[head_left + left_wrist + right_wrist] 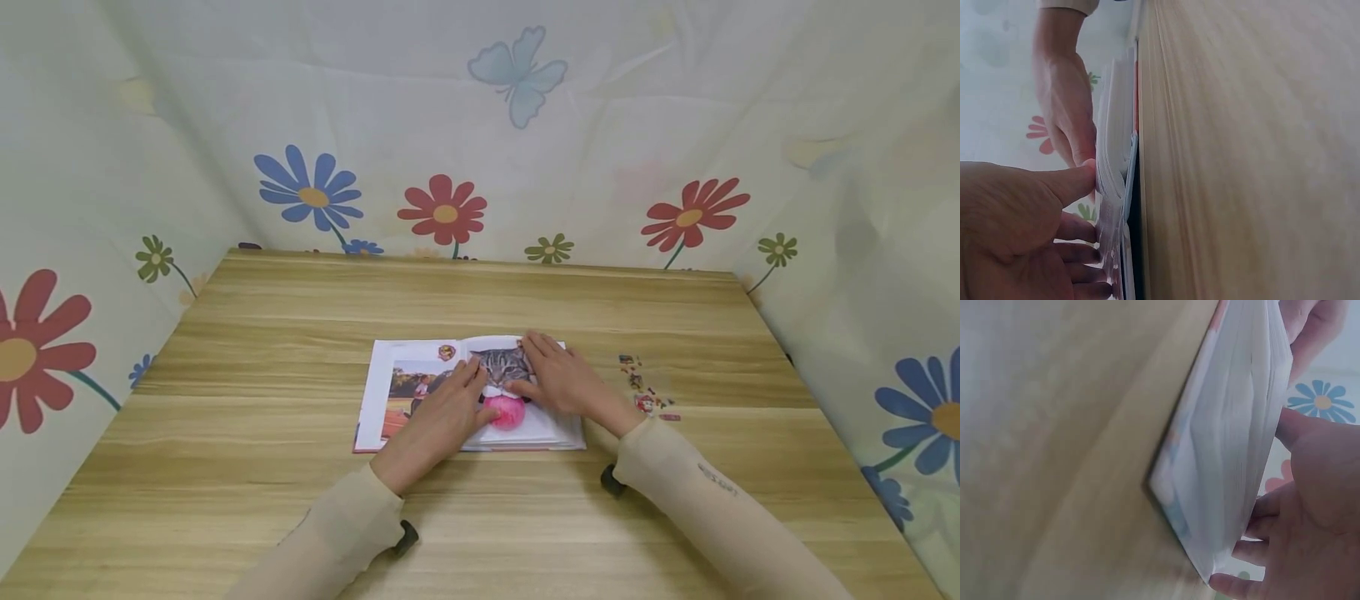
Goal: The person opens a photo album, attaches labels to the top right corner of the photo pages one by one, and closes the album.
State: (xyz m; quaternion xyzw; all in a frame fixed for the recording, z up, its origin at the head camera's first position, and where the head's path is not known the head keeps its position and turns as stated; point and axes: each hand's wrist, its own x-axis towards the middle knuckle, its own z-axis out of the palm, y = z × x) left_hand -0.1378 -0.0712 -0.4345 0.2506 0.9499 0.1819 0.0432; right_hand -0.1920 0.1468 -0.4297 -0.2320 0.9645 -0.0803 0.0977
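Observation:
An album (372, 400) with thick white pages lies spread on the table, and its left page carries a photo of a runner (420, 387) with a small round sticker (447, 352) above it. The right page shows a tabby cat picture (498, 363) and a pink fluffy ball (510, 412). My left hand (444, 417) rests across the middle fold, fingers extended, thumb by the pink ball. Fingers of my right hand (566, 379) lie flat along the right page's upper edge. In the right wrist view, the page block (1229, 431) rises from the cover under that hand.
Several small colourful stickers (643, 403) lie on the wooden table (300, 508) to the right of the album. A white curtain (420, 100) printed with flowers and a butterfly surrounds the table's back and sides. Dark straps (612, 481) show at both cuffs.

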